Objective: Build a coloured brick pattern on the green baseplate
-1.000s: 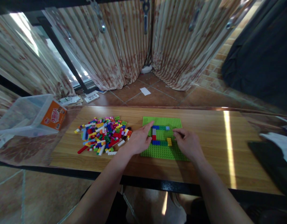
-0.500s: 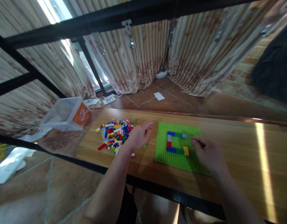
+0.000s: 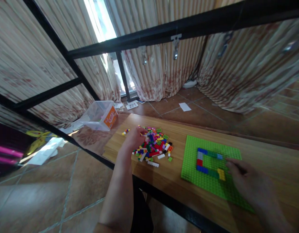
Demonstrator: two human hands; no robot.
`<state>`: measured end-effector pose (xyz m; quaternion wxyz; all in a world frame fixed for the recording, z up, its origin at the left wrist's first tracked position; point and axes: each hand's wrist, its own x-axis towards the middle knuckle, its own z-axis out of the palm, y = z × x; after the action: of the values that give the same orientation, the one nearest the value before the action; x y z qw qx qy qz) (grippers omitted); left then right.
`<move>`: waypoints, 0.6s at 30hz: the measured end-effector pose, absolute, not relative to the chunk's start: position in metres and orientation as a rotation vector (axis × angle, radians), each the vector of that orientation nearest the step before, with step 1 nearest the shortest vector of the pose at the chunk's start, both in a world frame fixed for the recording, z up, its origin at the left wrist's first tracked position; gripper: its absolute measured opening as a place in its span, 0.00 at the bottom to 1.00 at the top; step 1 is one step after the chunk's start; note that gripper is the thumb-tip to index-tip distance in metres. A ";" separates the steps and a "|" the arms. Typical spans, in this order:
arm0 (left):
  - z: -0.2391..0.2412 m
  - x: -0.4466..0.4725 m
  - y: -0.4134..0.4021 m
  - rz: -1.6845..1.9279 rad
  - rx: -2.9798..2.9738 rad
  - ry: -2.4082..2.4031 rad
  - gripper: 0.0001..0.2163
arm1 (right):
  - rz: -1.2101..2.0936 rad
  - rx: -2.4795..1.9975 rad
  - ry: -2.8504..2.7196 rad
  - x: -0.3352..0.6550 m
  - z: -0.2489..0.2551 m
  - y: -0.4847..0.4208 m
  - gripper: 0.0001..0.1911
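My left hand point(image 3: 135, 137) is at the left part of a pile of mixed toy building bricks point(image 3: 155, 145), its fingers bent but apart and partly hidden. I see no brick held in it. Over the right side of a green baseplate point(image 3: 189, 155), my right hand point(image 3: 249, 178) is closed, thumb and fingers together; what they hold, if anything, is hidden. Left of its fingertips, a row of bricks forms three sides of a rectangle: blue bricks point(image 3: 202, 169) at the left corners, a red brick point(image 3: 199, 162), green stretches, a light blue brick point(image 3: 219, 156) and a yellow brick point(image 3: 221, 174).
A clear plastic box point(image 3: 97, 116) with an orange label stands beyond the wooden table's point(image 3: 172, 171) left end. Loose bricks, including a white one point(image 3: 153, 164), lie near the pile's front. A black metal rail point(image 3: 154, 34) crosses above, with curtains point(image 3: 159, 77) behind.
My left hand has moved left from beside the baseplate to the brick pile. My right hand stays over the baseplate. The view has turned left.
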<state>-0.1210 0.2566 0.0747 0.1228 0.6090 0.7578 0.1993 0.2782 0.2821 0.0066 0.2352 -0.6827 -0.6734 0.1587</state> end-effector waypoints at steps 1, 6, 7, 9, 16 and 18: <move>0.074 -0.117 0.258 0.553 1.808 2.220 0.16 | 0.433 -1.877 -1.849 0.277 0.007 0.282 0.20; 0.070 -0.101 0.265 0.365 1.935 2.289 0.18 | 0.451 -1.903 -1.860 0.269 0.011 0.282 0.21; 0.070 -0.100 0.265 0.332 1.944 2.295 0.18 | 0.457 -1.910 -1.856 0.268 0.013 0.281 0.21; 0.069 -0.100 0.265 0.293 1.953 2.293 0.17 | 0.467 -1.922 -1.849 0.266 0.015 0.281 0.22; 0.069 -0.100 0.264 0.292 1.955 2.301 0.16 | 0.440 -1.916 -1.824 0.264 0.014 0.280 0.22; 0.071 -0.099 0.264 0.318 1.975 2.290 0.15 | 0.432 -1.882 -1.830 0.265 0.014 0.280 0.21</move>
<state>-0.0991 0.2637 0.0711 0.0504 0.6486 0.7522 0.1045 0.2646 0.2801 0.0138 0.2384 -0.6869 -0.6681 0.1577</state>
